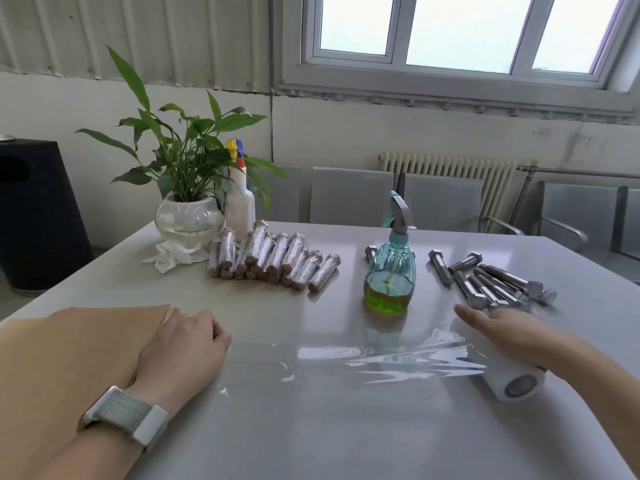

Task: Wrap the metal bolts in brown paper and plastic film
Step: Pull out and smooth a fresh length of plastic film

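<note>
The left hand [183,344], low and left of centre, has its fingers curled loosely under, knuckles up; it rests at the edge of the stack of brown paper sheets [69,348] and whether the fingertips pinch the film's end cannot be told. A smartwatch with a pale woven band [123,415] sits on that wrist. The right hand [502,329], at the lower right, lies with fingers straight and close together on top of the roll of plastic film [512,377], pressing it to the grey table [311,438]. A stretch of clear film [363,362] lies pulled out flat from the roll toward the left hand, wrinkled near the roll. Just beyond the right fingertips, at right of centre, lies a loose heap of bare metal bolts [491,280]. A teal spray bottle with green liquid [389,271] stands upright at centre. Left of it a row of wrapped bolts [273,259] lies side by side. In the upper left stand a potted plant in a glass bowl [187,188], a white spray bottle [239,199] and crumpled tissue [169,256].
</note>
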Demonstrator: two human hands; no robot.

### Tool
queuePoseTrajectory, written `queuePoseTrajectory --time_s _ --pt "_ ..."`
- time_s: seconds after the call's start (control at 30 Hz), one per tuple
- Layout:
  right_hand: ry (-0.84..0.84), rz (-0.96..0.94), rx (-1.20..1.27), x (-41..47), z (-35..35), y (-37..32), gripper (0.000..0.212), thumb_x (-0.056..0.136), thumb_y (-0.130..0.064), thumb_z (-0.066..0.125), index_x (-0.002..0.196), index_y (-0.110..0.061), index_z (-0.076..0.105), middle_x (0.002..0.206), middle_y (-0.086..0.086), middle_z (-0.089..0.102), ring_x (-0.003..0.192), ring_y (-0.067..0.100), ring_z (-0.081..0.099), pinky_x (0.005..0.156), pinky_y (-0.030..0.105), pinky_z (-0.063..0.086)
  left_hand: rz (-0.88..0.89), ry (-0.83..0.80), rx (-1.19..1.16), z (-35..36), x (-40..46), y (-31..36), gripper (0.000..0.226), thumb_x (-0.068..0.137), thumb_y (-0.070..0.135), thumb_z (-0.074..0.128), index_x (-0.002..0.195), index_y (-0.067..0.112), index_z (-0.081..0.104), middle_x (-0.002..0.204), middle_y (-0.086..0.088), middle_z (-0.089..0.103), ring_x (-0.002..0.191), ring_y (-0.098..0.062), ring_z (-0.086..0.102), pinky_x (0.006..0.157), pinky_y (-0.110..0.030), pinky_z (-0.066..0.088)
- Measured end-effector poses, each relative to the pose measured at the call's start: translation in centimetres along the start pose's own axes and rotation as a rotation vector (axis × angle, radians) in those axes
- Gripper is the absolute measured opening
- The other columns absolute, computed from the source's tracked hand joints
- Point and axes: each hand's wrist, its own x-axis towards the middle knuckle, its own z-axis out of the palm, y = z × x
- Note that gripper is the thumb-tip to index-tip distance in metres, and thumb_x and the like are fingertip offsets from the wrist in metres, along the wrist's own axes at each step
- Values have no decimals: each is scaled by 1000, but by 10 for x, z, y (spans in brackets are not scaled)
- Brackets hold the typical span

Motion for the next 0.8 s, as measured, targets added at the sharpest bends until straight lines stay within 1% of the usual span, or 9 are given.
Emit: queuePoseTrajectory --time_s 0.17,0.23,0.3,0.37,0.43,0.57,0.67,0.73,0.8 --pt "1 27 15 1 -2 2 74 56 -88 13 74 -25 48 101 4 58 92 22 49 80 31 35 5 77 74 3 -2 6 19 99 42 38 93 26 47 100 2 59 111 -22 51 76 -34 38" --pt "6 43 -5 3 -2 3 72 68 -86 17 84 -24 50 110 8 62 94 23 51 79 31 35 55 140 169 7 -6 9 20 100 41 35 98 24 45 102 1 61 107 -22 56 75 -35 41" --pt "16 57 -49 4 -1 3 73 82 -81 22 98 -20 58 119 11 65 102 26 55 80 31 36 104 184 238 10 -10 11 20 100 41 34 100 24 45 101 2 63 100 -22 63 73 -34 46" --pt "25 64 -86 5 -2 2 80 87 -77 23 110 -13 64 121 12 65 109 28 57 82 32 39 140 205 220 12 -12 10 20 99 39 38 99 21 48 97 -1 65 93 -26 67 67 -35 47" --pt "29 64 -109 5 -2 2 83 88 -76 21 116 -11 65 123 12 65 112 28 57 85 32 40 153 215 199 13 -11 9 20 99 38 39 98 20 47 94 -2 66 90 -27 67 64 -35 45" --pt "39 75 -129 6 -2 5 83 88 -77 20 115 -13 65 123 11 64 112 28 57 86 34 41 155 213 194 15 -10 8 20 100 40 37 97 22 44 96 0 63 91 -26 65 67 -36 42" --pt "43 95 -151 9 -1 7 80 85 -81 17 104 -18 62 119 10 65 100 27 55 92 37 45 142 195 195 16 -9 8 20 99 39 39 98 22 46 99 -3 61 95 -26 63 74 -37 45" --pt "59 102 -160 9 0 7 76 84 -82 15 97 -21 58 118 9 65 92 25 51 91 37 46 122 175 218 16 -7 8 20 98 40 38 99 22 47 102 -3 58 98 -25 60 77 -37 45" --pt "72 103 -174 8 0 5 80 85 -80 12 104 -20 62 119 9 65 95 25 53 91 37 45 121 162 234 16 -5 8 19 98 39 39 99 22 47 103 -5 57 99 -25 58 80 -36 44"
